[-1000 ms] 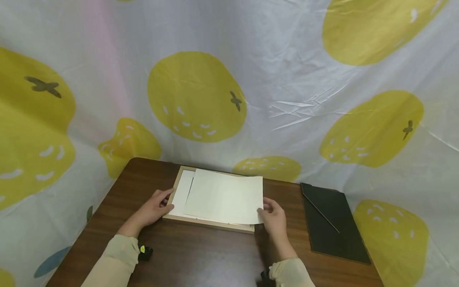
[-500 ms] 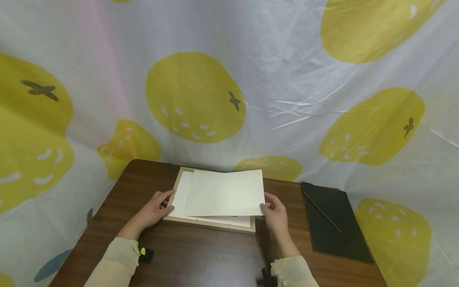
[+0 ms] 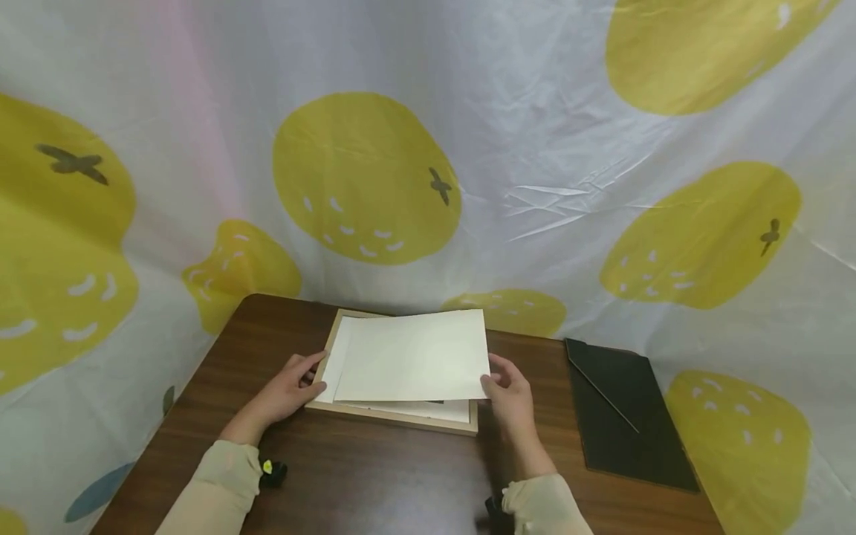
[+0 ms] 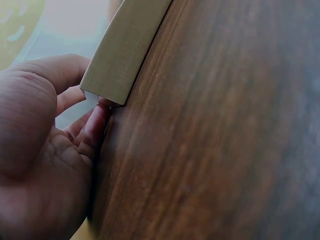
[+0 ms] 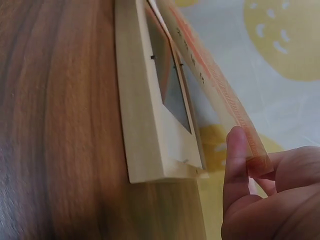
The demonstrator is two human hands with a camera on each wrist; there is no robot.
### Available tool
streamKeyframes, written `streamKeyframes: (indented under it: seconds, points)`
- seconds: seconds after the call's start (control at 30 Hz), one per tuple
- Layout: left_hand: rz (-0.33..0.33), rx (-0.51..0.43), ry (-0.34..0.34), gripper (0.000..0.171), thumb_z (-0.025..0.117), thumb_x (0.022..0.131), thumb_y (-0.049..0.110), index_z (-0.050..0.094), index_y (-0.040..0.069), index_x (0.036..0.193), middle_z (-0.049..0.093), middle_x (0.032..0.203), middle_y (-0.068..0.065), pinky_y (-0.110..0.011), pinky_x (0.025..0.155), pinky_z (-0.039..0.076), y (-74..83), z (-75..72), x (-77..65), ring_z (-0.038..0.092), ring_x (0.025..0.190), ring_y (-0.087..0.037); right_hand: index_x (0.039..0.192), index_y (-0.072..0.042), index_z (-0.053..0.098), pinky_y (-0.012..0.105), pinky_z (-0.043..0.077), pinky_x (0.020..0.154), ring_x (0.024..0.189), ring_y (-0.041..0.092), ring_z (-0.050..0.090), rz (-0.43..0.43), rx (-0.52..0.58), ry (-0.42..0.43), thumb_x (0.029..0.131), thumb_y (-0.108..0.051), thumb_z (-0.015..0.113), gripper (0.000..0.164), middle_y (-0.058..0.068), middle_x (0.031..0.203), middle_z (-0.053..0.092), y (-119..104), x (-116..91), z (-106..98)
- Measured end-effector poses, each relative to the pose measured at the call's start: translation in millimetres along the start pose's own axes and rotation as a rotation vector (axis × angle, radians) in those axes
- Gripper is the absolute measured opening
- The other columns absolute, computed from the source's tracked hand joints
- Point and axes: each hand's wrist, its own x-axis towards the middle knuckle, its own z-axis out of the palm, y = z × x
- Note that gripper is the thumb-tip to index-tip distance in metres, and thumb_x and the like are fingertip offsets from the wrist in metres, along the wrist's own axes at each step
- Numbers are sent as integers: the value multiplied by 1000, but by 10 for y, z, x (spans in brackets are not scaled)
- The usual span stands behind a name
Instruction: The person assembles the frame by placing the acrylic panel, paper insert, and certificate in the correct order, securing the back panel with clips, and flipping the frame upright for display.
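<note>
A light wooden picture frame [image 3: 401, 420] lies on the brown table. My left hand [image 3: 284, 387] grips its left side, thumb over the rim; the left wrist view shows fingers at the frame's corner [image 4: 125, 55]. Between thumb and fingers, my right hand [image 3: 511, 394] pinches the right edge of a cream sheet of paper [image 3: 411, 358], which slants up over the frame. Its underside [image 5: 217, 82], in the right wrist view, bears an orange patterned border and dark characters. Beneath it shows a white mat [image 5: 182, 140] with a dark, glossy opening [image 5: 175, 92].
A black backing board [image 3: 631, 449] with a diagonal strut lies at the table's right side. Behind the table hangs a white curtain [image 3: 535, 253] with yellow fruit prints, close to the frame's far edge.
The sheet's right side has risen and the sheet has shifted slightly left over the frame, baring more of the frame's near right corner. My left hand stays on the frame.
</note>
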Motion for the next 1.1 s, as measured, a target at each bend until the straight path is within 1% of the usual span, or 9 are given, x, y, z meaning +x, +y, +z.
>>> streamKeyframes:
  seconds: [0.1,0.27,0.43,0.53,0.67,0.77,0.87,0.97,1.1]
  points:
    - [-2,-2,-3,67,72,107,26,44,10,166,50,124,-14,-29,88,48,-15,1,-2,52,109,-22,146,-7,67,35,63,70,74,13,66,-14,-38,1,100,1,70,47,14,99,68,31,11,81]
    - [-33,-3,-13,68,71,108,28,42,12,168,49,125,-13,-29,90,48,-25,22,-7,52,111,-22,142,-6,70,26,55,69,78,13,63,-46,-104,2,98,-1,73,44,15,99,70,75,2,144]
    - [-32,-18,-13,69,72,107,28,43,11,168,50,124,-13,-29,89,49,-31,11,-5,52,110,-22,141,-8,71,28,58,70,79,13,62,-33,-112,6,99,0,70,43,11,97,67,133,15,173]
    - [-26,-28,-12,69,72,107,28,43,11,167,49,124,-14,-29,88,48,-26,7,2,51,108,-21,143,-7,69,32,63,68,76,14,62,-24,-82,-7,100,2,69,44,11,96,64,174,12,183]
    - [-36,-18,-11,69,72,107,28,43,12,167,49,125,-14,-29,87,48,-18,9,0,51,107,-21,144,-6,67,28,61,68,79,17,62,-42,-96,-24,100,4,69,45,14,97,65,228,6,197]
    - [-37,-1,-12,68,71,108,29,42,12,168,50,126,-14,-31,89,48,-18,13,-5,52,108,-22,142,-9,68,24,53,69,82,16,60,-78,-141,-9,100,3,69,44,14,98,66,267,12,205]
    - [-47,12,-14,68,70,108,29,42,13,168,50,127,-14,-32,90,48,-20,14,-11,52,110,-23,141,-12,68,23,51,69,81,15,59,-133,-155,4,100,4,68,44,12,97,65,291,13,215]
    - [-55,11,-11,68,70,108,28,42,14,168,50,127,-13,-33,91,47,-14,14,-15,52,110,-23,140,-10,69,23,50,66,76,13,58,-201,-137,20,100,5,67,43,14,95,65,281,12,217]
    - [-42,13,-7,68,70,108,29,43,14,168,50,125,-13,-33,91,48,-9,20,-3,52,110,-23,137,-10,71,22,46,64,72,10,57,-247,-90,48,99,6,67,42,15,92,67,236,17,208]
